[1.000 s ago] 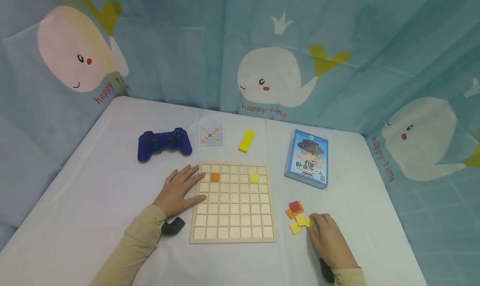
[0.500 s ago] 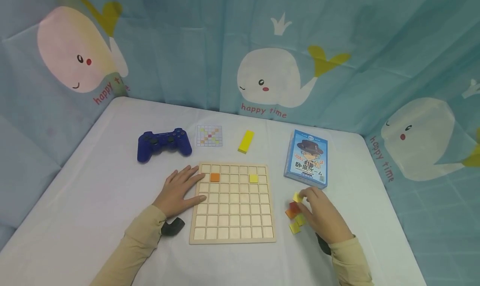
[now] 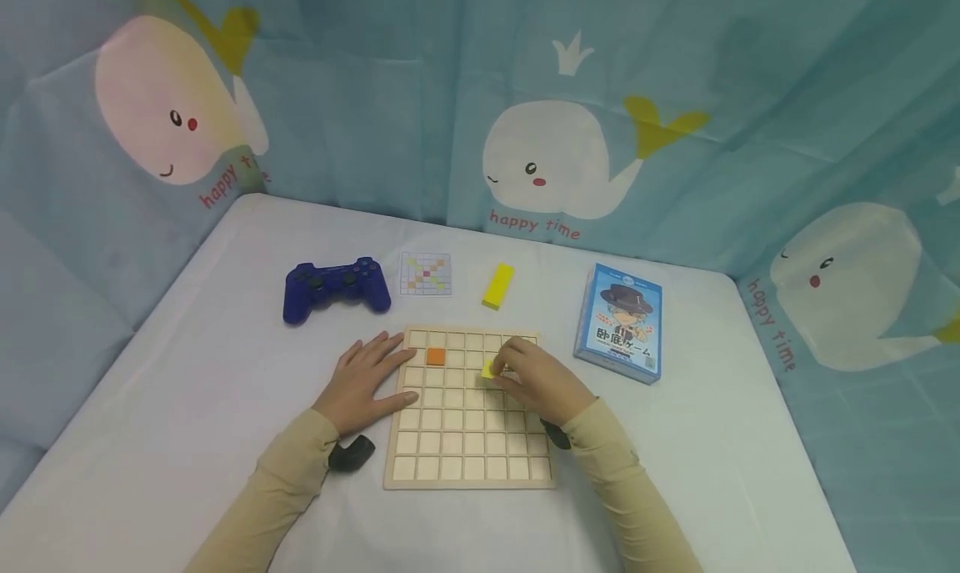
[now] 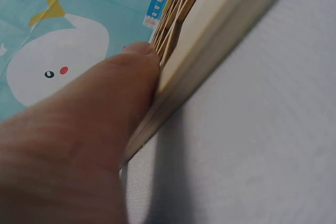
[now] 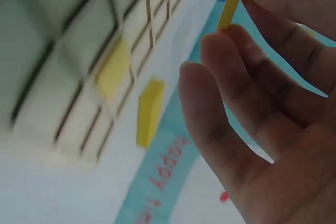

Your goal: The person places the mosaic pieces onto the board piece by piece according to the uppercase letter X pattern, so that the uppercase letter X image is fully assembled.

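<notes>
A wooden grid board (image 3: 450,484) lies on the white cloth in the head view. My left hand (image 3: 362,385) rests with fingers spread at its left edge; in the left wrist view the thumb (image 4: 105,93) touches the frame. My right hand (image 3: 543,381) is over the board's upper right part, pinching a square yellow tile (image 5: 230,6) between thumb and fingertips. An orange tile (image 3: 436,357) sits in a cell at the upper left. Another yellow tile (image 5: 114,71) in the board shows in the right wrist view; my right hand hides it from the head camera.
Behind the board are a blue game controller (image 3: 337,288), a printed grid card (image 3: 426,274) and a yellow block (image 3: 498,286). A blue game box (image 3: 621,323) stands at the right. The right arm covers where loose tiles lay. A whale-print curtain (image 3: 420,123) borders the table.
My right hand picked a yellow tile from the loose pile at the right and carried it left over the board. My left hand stayed at the board's edge.
</notes>
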Available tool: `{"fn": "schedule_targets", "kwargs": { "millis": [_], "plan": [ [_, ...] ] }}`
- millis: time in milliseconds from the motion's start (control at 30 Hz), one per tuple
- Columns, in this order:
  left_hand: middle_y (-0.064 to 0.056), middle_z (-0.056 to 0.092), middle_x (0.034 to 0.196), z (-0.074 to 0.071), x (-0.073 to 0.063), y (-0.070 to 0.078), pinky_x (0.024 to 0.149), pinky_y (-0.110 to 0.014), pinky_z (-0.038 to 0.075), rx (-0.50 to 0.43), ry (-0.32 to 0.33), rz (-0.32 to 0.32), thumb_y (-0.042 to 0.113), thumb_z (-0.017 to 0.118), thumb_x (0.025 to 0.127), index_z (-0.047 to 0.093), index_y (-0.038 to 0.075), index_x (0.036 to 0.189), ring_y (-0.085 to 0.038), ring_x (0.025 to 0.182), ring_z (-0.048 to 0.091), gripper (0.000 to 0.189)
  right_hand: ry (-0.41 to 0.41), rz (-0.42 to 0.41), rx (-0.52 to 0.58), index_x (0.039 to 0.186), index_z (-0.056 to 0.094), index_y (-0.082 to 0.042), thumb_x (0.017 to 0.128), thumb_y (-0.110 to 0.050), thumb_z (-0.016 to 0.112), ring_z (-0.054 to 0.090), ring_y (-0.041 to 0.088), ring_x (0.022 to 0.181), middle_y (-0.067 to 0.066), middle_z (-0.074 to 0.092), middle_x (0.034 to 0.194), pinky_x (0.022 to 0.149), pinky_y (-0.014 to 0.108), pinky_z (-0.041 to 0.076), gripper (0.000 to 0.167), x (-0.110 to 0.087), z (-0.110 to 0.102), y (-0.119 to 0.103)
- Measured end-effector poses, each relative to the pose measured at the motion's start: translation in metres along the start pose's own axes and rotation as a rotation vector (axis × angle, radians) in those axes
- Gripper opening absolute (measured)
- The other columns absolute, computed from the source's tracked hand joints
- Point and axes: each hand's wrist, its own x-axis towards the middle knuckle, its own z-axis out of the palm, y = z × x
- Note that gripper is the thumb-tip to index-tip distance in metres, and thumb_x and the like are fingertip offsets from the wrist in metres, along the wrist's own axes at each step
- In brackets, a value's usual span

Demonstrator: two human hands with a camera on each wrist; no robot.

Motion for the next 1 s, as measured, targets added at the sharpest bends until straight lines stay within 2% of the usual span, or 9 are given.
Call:
{"fn": "schedule_targets", "kwargs": {
  "millis": [200,400,667,1000],
  "plan": [
    [-0.007,0.031,0.155,0.0,0.002,0.001,0.118,-0.052,0.007,0.003,-0.006,0.0,0.055,0.063,0.085,0.045,0.018,0.144,-0.03,0.145,0.02,0.071,-0.047,0.0,0.03,0.095,0.065,-0.009,0.087,-0.012,0.071,0.061,0.011,0.09,-0.001,0.062,0.098,0.08,0.024,0.054,0.01,0.022,0.016,-0.007],
    [-0.007,0.031,0.155,0.0,0.003,0.0,0.118,-0.053,0.008,0.007,0.001,0.005,0.055,0.063,0.085,0.045,0.018,0.144,-0.03,0.145,0.02,0.071,-0.075,-0.001,0.021,0.095,0.067,-0.011,0.088,-0.015,0.07,0.061,0.011,0.091,-0.003,0.063,0.098,0.083,0.021,0.053,0.009,0.034,0.029,-0.011],
    [-0.007,0.031,0.155,-0.001,0.002,0.0,0.118,-0.053,0.008,0.009,-0.002,0.004,0.055,0.063,0.085,0.045,0.018,0.144,-0.03,0.145,0.02,0.072,-0.123,0.044,-0.04,0.098,0.067,-0.013,0.089,-0.018,0.07,0.061,0.011,0.092,-0.003,0.063,0.099,0.084,0.023,0.053,0.011,0.04,0.038,-0.012],
    [-0.007,0.032,0.155,-0.001,0.001,0.0,0.118,-0.052,0.008,0.004,0.002,-0.001,0.056,0.063,0.085,0.047,0.019,0.143,-0.029,0.145,0.02,0.07,-0.148,0.036,-0.082,0.1,0.067,-0.014,0.09,-0.019,0.069,0.061,0.009,0.091,-0.005,0.061,0.1,0.084,0.021,0.053,0.012,0.041,0.04,-0.017]
  ]
}}
